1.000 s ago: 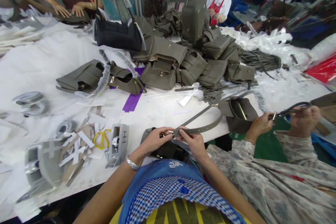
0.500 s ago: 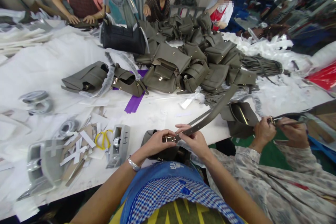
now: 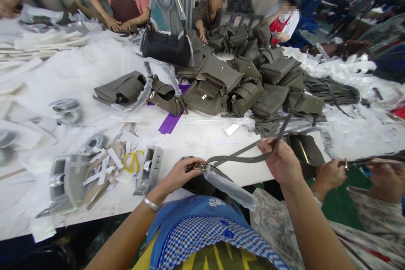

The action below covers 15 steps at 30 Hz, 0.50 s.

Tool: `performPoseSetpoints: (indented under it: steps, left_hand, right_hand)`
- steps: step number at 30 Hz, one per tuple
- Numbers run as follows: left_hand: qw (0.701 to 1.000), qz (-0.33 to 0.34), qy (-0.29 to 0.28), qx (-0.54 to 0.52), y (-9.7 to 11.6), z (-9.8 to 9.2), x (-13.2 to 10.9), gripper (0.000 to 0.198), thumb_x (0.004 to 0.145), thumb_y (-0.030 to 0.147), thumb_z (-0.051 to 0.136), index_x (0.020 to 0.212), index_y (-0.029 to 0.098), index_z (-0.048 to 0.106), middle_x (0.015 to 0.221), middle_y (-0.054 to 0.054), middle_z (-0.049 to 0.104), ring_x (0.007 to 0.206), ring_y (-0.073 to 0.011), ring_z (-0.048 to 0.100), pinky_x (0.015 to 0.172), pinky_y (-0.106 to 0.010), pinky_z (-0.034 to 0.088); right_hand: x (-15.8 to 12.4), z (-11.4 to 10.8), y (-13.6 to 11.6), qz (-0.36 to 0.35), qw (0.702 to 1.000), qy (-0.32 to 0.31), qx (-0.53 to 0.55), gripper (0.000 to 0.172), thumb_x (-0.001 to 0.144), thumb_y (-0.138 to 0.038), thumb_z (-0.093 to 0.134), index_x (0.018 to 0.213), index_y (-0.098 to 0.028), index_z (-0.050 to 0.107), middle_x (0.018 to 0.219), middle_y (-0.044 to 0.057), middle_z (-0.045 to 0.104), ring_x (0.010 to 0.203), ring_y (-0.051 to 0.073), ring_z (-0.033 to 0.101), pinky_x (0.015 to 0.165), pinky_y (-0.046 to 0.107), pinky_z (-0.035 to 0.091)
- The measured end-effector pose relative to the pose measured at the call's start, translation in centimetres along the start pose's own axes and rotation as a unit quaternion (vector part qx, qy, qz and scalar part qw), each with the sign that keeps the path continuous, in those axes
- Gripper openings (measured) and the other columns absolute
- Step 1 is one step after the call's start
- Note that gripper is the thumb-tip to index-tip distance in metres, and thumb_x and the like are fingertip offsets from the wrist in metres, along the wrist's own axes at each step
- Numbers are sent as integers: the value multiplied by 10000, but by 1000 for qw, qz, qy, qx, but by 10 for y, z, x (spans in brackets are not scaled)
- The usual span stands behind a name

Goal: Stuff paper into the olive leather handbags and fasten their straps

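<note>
My left hand [image 3: 181, 174] pinches a gold-coloured buckle [image 3: 200, 166] at the near edge of the table. From the buckle an olive-grey strap [image 3: 242, 160] runs to the right. My right hand [image 3: 283, 161] is closed round this strap, its end sticking up above the fingers. Below the buckle, close to my apron, lies an olive-grey handbag [image 3: 202, 185], mostly hidden by my left hand and a strip of clear plastic wrap [image 3: 232, 190].
Several olive-grey handbags [image 3: 218, 71] are heaped beyond, with a black handbag [image 3: 166, 46] behind. Tape dispensers [image 3: 148, 171], yellow scissors [image 3: 132, 161] and paper scraps stand left. At my right, a co-worker's hands [image 3: 330, 175] hold another strap. More people sit across the table.
My right hand has moved away from the buckle to the right, drawing the strap out with it. My left hand stays at the buckle. The whole view has shifted slightly.
</note>
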<state>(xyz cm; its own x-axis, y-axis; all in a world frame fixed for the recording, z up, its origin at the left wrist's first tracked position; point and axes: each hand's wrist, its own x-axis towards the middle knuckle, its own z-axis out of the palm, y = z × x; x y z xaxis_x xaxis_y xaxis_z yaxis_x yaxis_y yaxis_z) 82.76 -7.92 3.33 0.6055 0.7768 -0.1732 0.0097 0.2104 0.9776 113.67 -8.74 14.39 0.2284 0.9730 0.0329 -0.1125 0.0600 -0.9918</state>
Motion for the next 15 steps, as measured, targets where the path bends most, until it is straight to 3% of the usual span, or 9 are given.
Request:
performPoseSetpoints:
  steps: [3, 7, 10, 15]
  left_hand:
    - [1000, -20, -4, -10, 1, 0, -2, 357, 833, 308, 689, 1165, 182, 665, 1206, -88, 672, 1099, -230, 620, 1015, -384, 449]
    - [999, -3, -31, 28, 5, 1, -3, 346, 847, 318, 673, 1175, 208, 678, 1206, -72, 677, 1128, -233, 606, 1013, -373, 445]
    - [997, 15, -17, 73, 5, 5, -1, 361, 851, 339, 669, 1194, 229, 673, 1248, -59, 665, 1165, -232, 591, 1045, -369, 423]
    - [991, 13, 54, 121, 5, 21, 4, 605, 740, 295, 784, 1304, 249, 570, 1099, -7, 735, 1078, -217, 642, 1028, -347, 435]
  right_hand:
    - [-8, 6, -5, 111, 975, -126, -147, 372, 844, -550, 645, 748, -195, 703, 614, 11, 521, 674, 175, 505, 661, 308, 429]
    - [-16, 24, -5, 232, 881, -287, -297, 467, 890, -564, 565, 660, -160, 611, 558, -31, 410, 535, 109, 349, 494, 253, 244]
    - [-18, 38, -1, 244, 851, -321, -337, 492, 908, -573, 497, 635, -168, 559, 533, -49, 349, 498, 95, 300, 469, 249, 192]
    - [-12, 55, 1, 210, 797, -342, -450, 434, 903, -479, 479, 632, -167, 612, 516, -28, 436, 486, 100, 349, 463, 251, 207]
